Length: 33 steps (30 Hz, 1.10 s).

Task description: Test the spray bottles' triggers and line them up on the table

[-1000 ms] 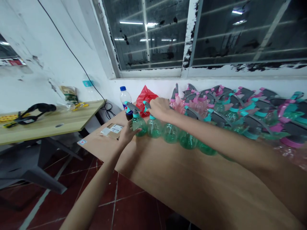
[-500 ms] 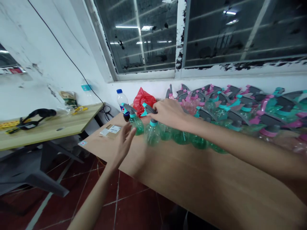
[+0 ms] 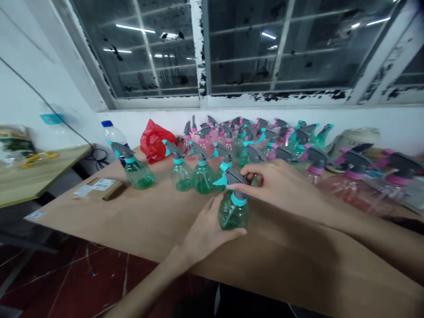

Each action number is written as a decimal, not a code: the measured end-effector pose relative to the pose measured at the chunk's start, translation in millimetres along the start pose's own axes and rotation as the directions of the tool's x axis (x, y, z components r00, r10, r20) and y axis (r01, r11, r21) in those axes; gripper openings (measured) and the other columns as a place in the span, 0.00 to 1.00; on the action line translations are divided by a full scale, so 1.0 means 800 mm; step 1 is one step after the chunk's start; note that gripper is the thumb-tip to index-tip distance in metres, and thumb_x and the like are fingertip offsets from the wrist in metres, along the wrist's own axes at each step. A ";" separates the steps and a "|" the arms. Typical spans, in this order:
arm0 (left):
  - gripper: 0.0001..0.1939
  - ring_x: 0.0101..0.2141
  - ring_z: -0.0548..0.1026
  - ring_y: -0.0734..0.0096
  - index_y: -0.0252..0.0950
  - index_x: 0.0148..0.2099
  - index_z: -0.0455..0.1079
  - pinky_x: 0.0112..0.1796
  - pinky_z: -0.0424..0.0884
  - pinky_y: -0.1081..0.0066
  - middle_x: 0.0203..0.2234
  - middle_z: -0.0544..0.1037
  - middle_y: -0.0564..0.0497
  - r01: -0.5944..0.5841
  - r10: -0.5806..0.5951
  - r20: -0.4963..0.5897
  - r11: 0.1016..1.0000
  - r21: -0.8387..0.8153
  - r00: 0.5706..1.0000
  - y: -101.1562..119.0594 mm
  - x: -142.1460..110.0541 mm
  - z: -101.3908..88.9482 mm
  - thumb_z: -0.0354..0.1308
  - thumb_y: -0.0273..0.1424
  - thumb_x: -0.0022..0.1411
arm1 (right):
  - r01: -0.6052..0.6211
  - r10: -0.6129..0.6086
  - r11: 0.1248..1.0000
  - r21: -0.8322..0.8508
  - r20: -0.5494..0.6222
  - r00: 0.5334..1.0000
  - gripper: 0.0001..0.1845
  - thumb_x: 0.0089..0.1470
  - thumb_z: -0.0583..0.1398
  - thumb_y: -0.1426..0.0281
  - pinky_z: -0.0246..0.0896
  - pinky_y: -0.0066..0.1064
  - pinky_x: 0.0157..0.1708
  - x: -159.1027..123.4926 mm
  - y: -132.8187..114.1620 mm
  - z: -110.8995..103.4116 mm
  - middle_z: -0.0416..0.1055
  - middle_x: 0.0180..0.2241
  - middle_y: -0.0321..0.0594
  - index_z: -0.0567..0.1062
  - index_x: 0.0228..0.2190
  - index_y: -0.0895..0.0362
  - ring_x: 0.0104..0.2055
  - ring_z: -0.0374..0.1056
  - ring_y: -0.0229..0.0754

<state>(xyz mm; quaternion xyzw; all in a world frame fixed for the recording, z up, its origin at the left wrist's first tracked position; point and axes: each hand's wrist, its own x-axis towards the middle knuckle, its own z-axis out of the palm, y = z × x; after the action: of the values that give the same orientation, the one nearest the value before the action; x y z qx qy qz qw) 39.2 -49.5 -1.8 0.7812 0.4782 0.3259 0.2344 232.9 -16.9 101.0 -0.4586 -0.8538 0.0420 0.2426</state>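
A small green spray bottle (image 3: 232, 213) with a grey and teal trigger head stands on the brown table (image 3: 149, 221) in front of me. My left hand (image 3: 208, 229) wraps round its body from below and left. My right hand (image 3: 278, 185) grips the trigger head from the right. Behind it runs a row of like green spray bottles (image 3: 188, 174), with one green bottle (image 3: 137, 170) standing apart at the left.
Many pink and teal spray bottles (image 3: 265, 137) crowd the back of the table under the window. A red plastic bag (image 3: 154, 141), a soda bottle (image 3: 112, 134) and a small cardboard box (image 3: 106, 187) lie at the left. A second wooden table (image 3: 29, 176) stands further left.
My right hand pulled one green bottle out of the row toward me. My left hand left the end bottle and closed on this one. The view swung right.
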 end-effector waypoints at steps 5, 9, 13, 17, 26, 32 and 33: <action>0.43 0.56 0.65 0.49 0.45 0.62 0.53 0.53 0.64 0.47 0.57 0.66 0.44 -0.064 0.070 0.065 0.994 -0.090 0.995 0.039 0.040 0.043 0.68 0.43 0.49 | 0.019 -0.013 0.925 0.381 -0.018 1.000 0.25 0.45 0.66 0.56 0.64 0.41 0.43 -0.056 0.087 -0.017 0.73 0.45 0.41 0.72 0.45 0.49 0.45 0.70 0.49; 0.41 0.54 0.67 0.49 0.44 0.60 0.57 0.51 0.65 0.45 0.54 0.69 0.45 -0.123 0.141 0.101 0.978 -0.166 0.985 0.056 0.062 0.080 0.70 0.43 0.46 | 0.010 0.032 0.803 0.596 -0.060 0.998 0.41 0.40 0.69 0.55 0.60 0.48 0.51 -0.096 0.132 0.004 0.66 0.54 0.46 0.62 0.54 0.49 0.54 0.64 0.53; 0.40 0.55 0.66 0.49 0.44 0.59 0.57 0.52 0.64 0.45 0.54 0.68 0.44 -0.146 0.177 0.168 0.972 -0.183 0.970 0.066 0.070 0.113 0.70 0.43 0.47 | 0.042 0.062 0.794 0.606 -0.150 0.987 0.41 0.40 0.68 0.56 0.64 0.44 0.45 -0.110 0.143 0.024 0.68 0.49 0.43 0.61 0.54 0.49 0.49 0.67 0.51; 0.42 0.54 0.67 0.47 0.41 0.60 0.57 0.50 0.66 0.46 0.53 0.68 0.42 -0.116 0.144 0.182 0.981 -0.153 0.973 0.072 0.072 0.131 0.70 0.44 0.46 | 0.080 0.068 0.774 0.628 -0.208 0.976 0.20 0.49 0.65 0.61 0.63 0.34 0.35 -0.101 0.136 0.029 0.70 0.36 0.36 0.69 0.42 0.52 0.37 0.67 0.42; 0.49 0.54 0.66 0.43 0.39 0.64 0.49 0.49 0.68 0.46 0.54 0.66 0.38 -0.188 0.197 0.153 0.980 -0.071 0.968 0.058 0.084 0.139 0.69 0.45 0.46 | 0.071 0.101 0.672 0.737 -0.186 0.977 0.13 0.49 0.64 0.62 0.61 0.34 0.36 -0.080 0.142 0.045 0.70 0.33 0.34 0.70 0.36 0.52 0.35 0.67 0.39; 0.45 0.54 0.65 0.45 0.37 0.64 0.48 0.52 0.64 0.47 0.55 0.65 0.37 -0.438 0.398 0.300 0.896 0.076 0.867 0.018 0.097 0.121 0.62 0.51 0.53 | 0.067 0.096 0.679 0.731 -0.180 0.979 0.08 0.51 0.62 0.64 0.63 0.35 0.35 -0.081 0.141 0.042 0.70 0.31 0.34 0.70 0.35 0.52 0.33 0.67 0.39; 0.44 0.55 0.65 0.45 0.37 0.65 0.47 0.52 0.64 0.47 0.55 0.64 0.36 -0.472 0.425 0.307 0.876 0.097 0.852 0.008 0.099 0.117 0.60 0.51 0.55 | 0.058 0.095 0.682 0.729 -0.167 0.981 0.08 0.52 0.61 0.64 0.63 0.35 0.34 -0.081 0.142 0.043 0.70 0.30 0.33 0.69 0.35 0.52 0.31 0.67 0.39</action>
<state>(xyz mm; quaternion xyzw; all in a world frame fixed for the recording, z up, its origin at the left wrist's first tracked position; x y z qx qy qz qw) 137.8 13.7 -38.7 0.9259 0.2705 0.2177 0.1490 334.2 1.6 13.2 -0.3342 -0.7339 0.3373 0.4856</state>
